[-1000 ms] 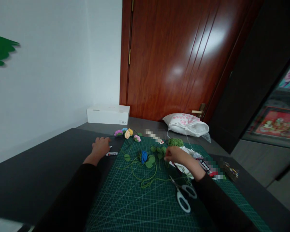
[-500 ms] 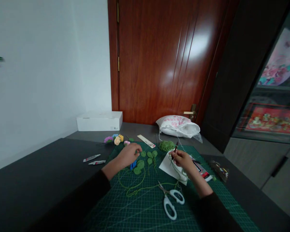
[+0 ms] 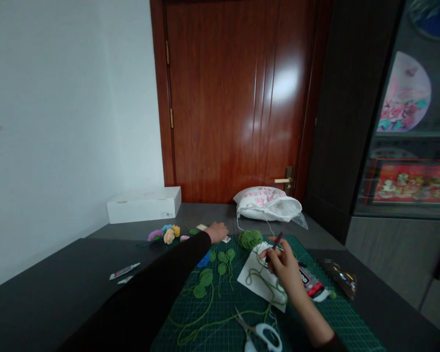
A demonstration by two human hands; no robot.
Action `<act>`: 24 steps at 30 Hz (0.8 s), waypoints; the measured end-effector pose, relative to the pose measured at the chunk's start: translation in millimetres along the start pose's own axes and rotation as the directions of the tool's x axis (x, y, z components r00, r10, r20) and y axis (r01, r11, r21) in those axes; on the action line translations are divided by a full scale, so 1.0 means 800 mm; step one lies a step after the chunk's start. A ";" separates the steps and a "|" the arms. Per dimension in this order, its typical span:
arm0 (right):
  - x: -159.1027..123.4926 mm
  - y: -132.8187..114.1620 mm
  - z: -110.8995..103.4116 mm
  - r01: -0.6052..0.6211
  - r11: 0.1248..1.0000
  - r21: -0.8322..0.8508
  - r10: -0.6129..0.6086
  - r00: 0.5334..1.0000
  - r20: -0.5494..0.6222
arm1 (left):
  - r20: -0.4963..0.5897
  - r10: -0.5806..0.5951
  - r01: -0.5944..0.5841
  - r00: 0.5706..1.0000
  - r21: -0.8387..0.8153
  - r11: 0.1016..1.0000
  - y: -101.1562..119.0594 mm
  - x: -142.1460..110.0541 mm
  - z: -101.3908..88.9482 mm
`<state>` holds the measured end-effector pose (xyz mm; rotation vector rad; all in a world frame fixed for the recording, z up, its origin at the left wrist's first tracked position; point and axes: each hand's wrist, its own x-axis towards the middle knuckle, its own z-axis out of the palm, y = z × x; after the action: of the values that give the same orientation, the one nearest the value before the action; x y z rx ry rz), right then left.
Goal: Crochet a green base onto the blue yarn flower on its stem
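My left hand [image 3: 217, 232] reaches across the mat's far side and lies over a narrow pale strip [image 3: 201, 227] with a red mark at one end. Its fingers look stretched out; whether they grip the strip is hidden. My right hand [image 3: 283, 260] is closed around a slim, dark, pen-shaped tool [image 3: 277, 240], held tilted above a white paper [image 3: 252, 275]. Green yarn [image 3: 254, 278] trails across that paper near my right fingers. Green knitted-looking leaves [image 3: 222, 269] with stems and a blue flower [image 3: 204, 260] lie below my left forearm.
White-handled scissors [image 3: 267, 337] lie at the near edge of the green cutting mat [image 3: 238, 303]. A ball of green yarn [image 3: 250, 239], colourful flowers [image 3: 168, 235], a white bag [image 3: 266, 203], a white box [image 3: 144, 205], a glue tube [image 3: 124, 271] and a printed packet [image 3: 311, 286] surround the hands.
My left hand has moved from the leaves, away and right, onto the pale strip. My right hand keeps the dark tool over the paper. The view has tilted upward.
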<state>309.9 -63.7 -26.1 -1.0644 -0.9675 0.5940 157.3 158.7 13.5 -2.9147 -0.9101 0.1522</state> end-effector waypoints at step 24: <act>-0.017 0.034 0.039 -0.244 0.970 -0.004 0.244 0.970 -0.004 | -0.079 -0.282 -0.032 0.956 -0.985 0.167 0.124 -0.044 0.005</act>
<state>277.3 -50.0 -50.9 -1.1977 -0.8406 0.7922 183.7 57.1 1.0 -3.6833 -1.6724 -1.3865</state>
